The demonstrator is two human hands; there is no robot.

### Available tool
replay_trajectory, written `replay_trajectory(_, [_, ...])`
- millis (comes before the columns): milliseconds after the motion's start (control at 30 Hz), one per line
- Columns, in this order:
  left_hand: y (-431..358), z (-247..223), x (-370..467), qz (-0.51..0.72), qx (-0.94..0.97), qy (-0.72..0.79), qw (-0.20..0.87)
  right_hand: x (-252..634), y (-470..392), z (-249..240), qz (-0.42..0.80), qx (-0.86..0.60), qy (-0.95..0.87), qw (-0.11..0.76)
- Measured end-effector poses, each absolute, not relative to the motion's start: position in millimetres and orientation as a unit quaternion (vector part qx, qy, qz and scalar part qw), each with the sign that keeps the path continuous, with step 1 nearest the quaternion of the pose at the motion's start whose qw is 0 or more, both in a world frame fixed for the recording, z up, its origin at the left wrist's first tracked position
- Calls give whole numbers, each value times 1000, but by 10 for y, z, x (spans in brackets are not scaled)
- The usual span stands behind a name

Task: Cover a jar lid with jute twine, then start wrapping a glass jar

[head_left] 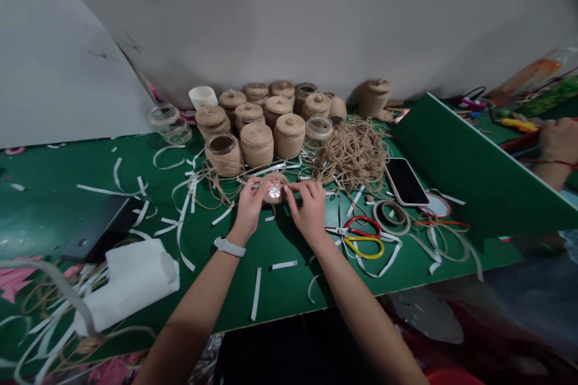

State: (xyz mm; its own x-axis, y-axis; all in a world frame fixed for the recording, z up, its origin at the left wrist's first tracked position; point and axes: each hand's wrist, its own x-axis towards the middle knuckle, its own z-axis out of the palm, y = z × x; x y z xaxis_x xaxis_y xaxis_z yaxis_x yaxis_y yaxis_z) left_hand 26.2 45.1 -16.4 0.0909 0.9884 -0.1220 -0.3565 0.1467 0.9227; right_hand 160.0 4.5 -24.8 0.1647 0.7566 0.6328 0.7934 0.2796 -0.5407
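Observation:
A round jar lid, wrapped in twine round its edge and shiny in the middle, is held between both hands above the green table. My left hand, with a pale band on its wrist, grips the lid's left side. On the right side, the thumb and bent fingers of my right hand pinch the rim. Just beyond stand several twine-wrapped jars, many with wrapped lids. To the right of them lies a heap of loose twine. Scissors with red and yellow handles lie open near my right wrist.
Strips of white tape backing litter the green table. A phone and a tape roll lie right, beside an upright green board. Another person's hand shows behind it. White rolled material lies left.

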Motion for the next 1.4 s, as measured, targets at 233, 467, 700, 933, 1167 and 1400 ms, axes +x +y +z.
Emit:
replay_trajectory(233, [428, -95, 284, 528, 372, 389, 657, 1585, 48, -252, -18, -595, -641, 484])
replay_trajectory(467, [418, -77, 274, 513, 377, 373, 675, 1582, 54, -264, -8, -605, -633, 483])
replay_trajectory(700, [432, -110, 278, 516, 360, 394, 670, 1574, 49, -259, -11, -598, -636, 487])
replay_trajectory(933, [426, -100, 295, 515, 357, 396, 671, 1546, 48, -257, -15, -581, -647, 494])
replay_trajectory(1167, [425, -117, 309, 504, 338, 393, 691, 1553, 50, -261, -11, -581, -645, 497])
replay_trajectory(1400, [431, -130, 305, 495, 346, 380, 701, 1561, 59, -279, -5, -575, -646, 501])
